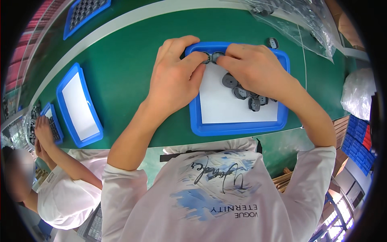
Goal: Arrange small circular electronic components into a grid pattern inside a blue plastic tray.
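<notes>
Over the far rim of a blue tray (195, 117) lined with white paper, my two hands come close together. My left hand (174, 72) pinches a small dark grey round part (207, 57) between thumb and forefinger. The fingertips of my right hand (256, 66) close on a similar grey part (217, 56) right beside it; whether the two parts touch I cannot tell. Several more dark grey plastic parts, among them a round one (229, 80), lie in a loose group below my right hand, which partly hides them.
One grey part (273, 43) lies on the green table (133, 52) beyond the tray's far right corner. Clear plastic bags (300, 20) are at the far right. Left of me stands another blue tray (98, 131) with white paper; a co-worker's hands (43, 131) are past it.
</notes>
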### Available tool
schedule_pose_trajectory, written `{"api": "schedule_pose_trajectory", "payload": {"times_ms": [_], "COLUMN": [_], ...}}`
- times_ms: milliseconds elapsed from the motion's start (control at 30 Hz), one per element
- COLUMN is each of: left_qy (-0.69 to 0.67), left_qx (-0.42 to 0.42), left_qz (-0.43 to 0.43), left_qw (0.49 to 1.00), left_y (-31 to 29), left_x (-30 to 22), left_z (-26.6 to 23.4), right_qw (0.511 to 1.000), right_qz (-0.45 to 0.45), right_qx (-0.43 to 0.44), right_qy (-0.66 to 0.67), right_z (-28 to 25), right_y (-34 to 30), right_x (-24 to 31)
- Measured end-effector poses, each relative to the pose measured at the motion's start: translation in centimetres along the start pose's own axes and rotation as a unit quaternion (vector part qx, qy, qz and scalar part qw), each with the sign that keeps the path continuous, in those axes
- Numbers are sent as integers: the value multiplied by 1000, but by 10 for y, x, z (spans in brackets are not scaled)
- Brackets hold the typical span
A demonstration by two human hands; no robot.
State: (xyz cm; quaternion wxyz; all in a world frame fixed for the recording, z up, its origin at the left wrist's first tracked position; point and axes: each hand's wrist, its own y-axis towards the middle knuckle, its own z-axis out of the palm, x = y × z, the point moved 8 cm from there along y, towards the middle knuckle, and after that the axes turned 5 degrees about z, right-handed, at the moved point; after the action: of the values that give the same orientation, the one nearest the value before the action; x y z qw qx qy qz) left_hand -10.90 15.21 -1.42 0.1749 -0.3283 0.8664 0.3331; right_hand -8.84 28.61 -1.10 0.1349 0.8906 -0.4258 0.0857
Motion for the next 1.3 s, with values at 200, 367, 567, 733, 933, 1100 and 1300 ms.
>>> {"api": "schedule_pose_trajectory", "payload": {"times_ms": [200, 367, 567, 733, 933, 1100, 1300], "left_qy": [18, 5, 20, 54, 89, 99, 105], "left_qx": [6, 57, 97, 119, 43, 40, 32], "left_qz": [30, 112, 115, 121, 93, 71, 70], "left_qw": [999, 992, 988, 984, 991, 992, 992], "left_y": [4, -5, -18, -28, -20, -15, -13], "left_x": [-17, -56, -57, -57, -41, -32, -29], "left_z": [-12, 17, 10, 6, -4, -3, -3], "right_qw": [985, 976, 956, 921, 908, 863, 973], "right_qz": [119, 128, 184, 260, 185, 277, 99], "right_qx": [3, 110, 78, 70, 126, 184, 28], "right_qy": [124, 135, 213, 281, 355, 381, 206], "right_z": [-23, -14, -3, 1, 8, 0, -5], "right_y": [-10, -37, -47, -45, -44, -38, -23], "right_x": [-8, 6, -6, -18, -7, -20, -9]}}
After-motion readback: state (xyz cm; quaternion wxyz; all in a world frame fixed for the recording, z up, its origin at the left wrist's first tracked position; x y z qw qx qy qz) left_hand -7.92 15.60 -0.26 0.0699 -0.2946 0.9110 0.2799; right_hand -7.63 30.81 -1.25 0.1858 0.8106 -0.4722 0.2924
